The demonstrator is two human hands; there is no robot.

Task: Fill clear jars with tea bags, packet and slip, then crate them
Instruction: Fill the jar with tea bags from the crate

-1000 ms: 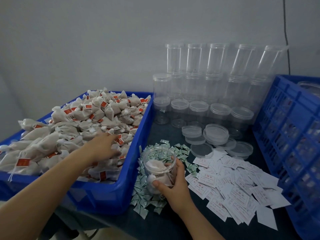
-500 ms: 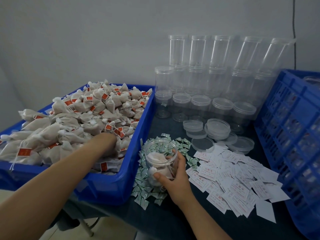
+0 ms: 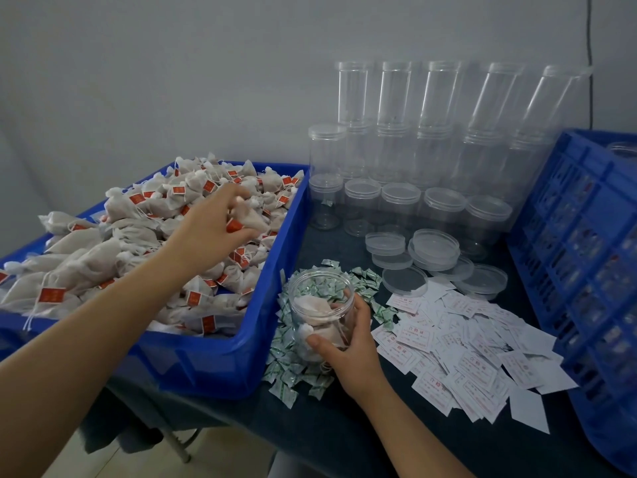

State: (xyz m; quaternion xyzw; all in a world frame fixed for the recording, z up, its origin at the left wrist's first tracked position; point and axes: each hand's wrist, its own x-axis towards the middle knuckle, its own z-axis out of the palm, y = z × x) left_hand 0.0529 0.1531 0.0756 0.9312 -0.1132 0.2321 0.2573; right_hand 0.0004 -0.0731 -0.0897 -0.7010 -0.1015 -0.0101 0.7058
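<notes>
An open clear jar (image 3: pixel 322 310) stands upright on a scatter of green-and-white packets (image 3: pixel 362 281), just right of the blue bin (image 3: pixel 220 360), with a few pale tea bags already inside it. The bin is heaped with white tea bags (image 3: pixel 103 250) bearing red tags, and one tea bag (image 3: pixel 250 219) is lifted above the heap. White printed slips (image 3: pixel 465 343) lie spread on the dark surface (image 3: pixel 327 439) beside the slatted blue crate (image 3: pixel 586 257); empty lidded jars (image 3: pixel 431 153) are stacked behind.
</notes>
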